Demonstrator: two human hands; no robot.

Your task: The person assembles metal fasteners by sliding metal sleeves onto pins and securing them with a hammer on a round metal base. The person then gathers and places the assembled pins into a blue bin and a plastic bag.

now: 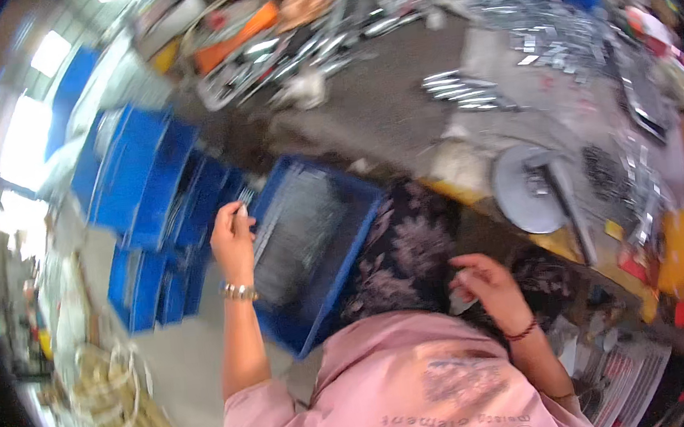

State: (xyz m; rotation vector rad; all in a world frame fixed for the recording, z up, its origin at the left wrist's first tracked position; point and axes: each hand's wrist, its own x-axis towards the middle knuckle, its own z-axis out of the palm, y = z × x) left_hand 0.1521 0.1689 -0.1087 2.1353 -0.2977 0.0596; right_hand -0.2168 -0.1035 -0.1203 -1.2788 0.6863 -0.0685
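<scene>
My left hand is raised over the left rim of a blue plastic bin, its fingers pinched together. Small shiny slivers show just past the fingertips; blur hides whether they are held. Densely packed grey metallic pieces fill much of the bin, which sits tilted in front of me, beside my dark flowered lap cover. Off to the right, my right hand hovers by the cover with curled fingers. Something small and pale grey shows under its fingertips, too blurred to name.
More blue bins are stacked at left. On the workbench ahead lie bunched metal parts, a short row of shiny pieces, and a round grey plate with a dark bar across it. Woven sacking lies at lower left.
</scene>
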